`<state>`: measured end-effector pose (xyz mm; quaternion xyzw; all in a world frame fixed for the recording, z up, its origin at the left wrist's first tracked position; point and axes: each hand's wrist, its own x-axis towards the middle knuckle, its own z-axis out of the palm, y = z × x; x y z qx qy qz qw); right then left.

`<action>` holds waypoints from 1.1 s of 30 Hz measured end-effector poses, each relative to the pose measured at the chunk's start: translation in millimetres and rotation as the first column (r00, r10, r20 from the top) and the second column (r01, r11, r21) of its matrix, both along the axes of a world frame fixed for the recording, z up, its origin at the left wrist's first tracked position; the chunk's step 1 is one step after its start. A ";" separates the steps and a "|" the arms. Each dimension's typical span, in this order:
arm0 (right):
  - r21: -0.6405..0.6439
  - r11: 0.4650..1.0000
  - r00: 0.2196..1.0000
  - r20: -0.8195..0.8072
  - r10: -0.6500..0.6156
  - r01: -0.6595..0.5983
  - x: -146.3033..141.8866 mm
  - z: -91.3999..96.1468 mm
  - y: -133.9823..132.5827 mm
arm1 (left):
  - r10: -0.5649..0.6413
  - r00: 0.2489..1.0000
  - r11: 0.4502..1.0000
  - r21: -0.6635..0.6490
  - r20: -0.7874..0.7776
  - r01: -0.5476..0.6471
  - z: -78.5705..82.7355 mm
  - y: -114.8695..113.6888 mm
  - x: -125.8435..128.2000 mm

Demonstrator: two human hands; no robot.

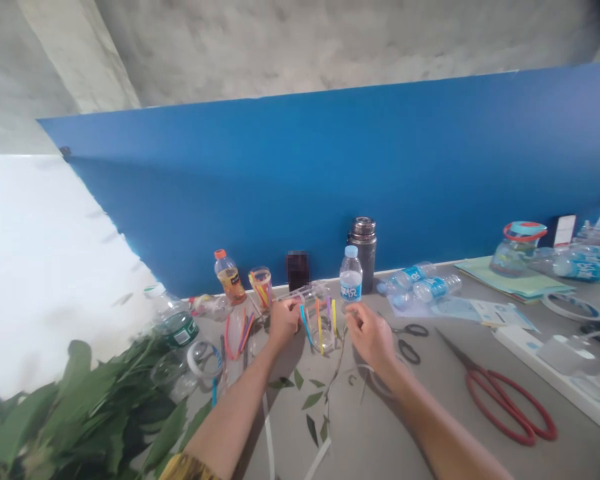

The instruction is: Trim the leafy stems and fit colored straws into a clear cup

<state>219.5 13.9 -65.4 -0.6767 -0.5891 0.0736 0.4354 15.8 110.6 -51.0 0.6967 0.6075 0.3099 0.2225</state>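
Note:
A clear plastic cup [323, 341] stands between my hands, with blue, orange, yellow and purple strips upright around its side. My left hand [283, 323] is at the cup's left, fingers curled and closed; what they grip is hidden. On the other side, my right hand [371, 335] has its fingers bent in a pinch, and I cannot make out what is in them. A thin twig [336, 375] runs from near the right fingertips down the table, with loose green leaves [312, 400] about it. Just behind stands a water bottle [351, 281] with a blue label.
Red-handled scissors [510, 403] and black-handled scissors [410, 341] lie at the right, near a white power strip [555, 373]. A dark thermos [364, 253], an orange-capped bottle [230, 280] and a cup of strips [261, 288] line the back. Leafy branches [80, 407] fill the left.

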 end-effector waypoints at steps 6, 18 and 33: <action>-0.064 0.998 1.000 0.028 0.004 -0.002 -0.5 3.5 -0.3 | -0.090 0.987 0.988 0.110 -0.134 0.105 53.6 16.2 6.9; -0.102 0.994 0.998 0.068 -0.019 0.026 1.6 7.9 0.5 | -0.079 0.867 0.954 0.216 -0.492 0.210 121.4 33.6 62.9; -0.131 0.991 0.992 0.124 0.010 0.007 1.1 4.4 2.3 | 0.130 0.794 0.867 0.456 -0.594 0.200 200.1 16.1 24.5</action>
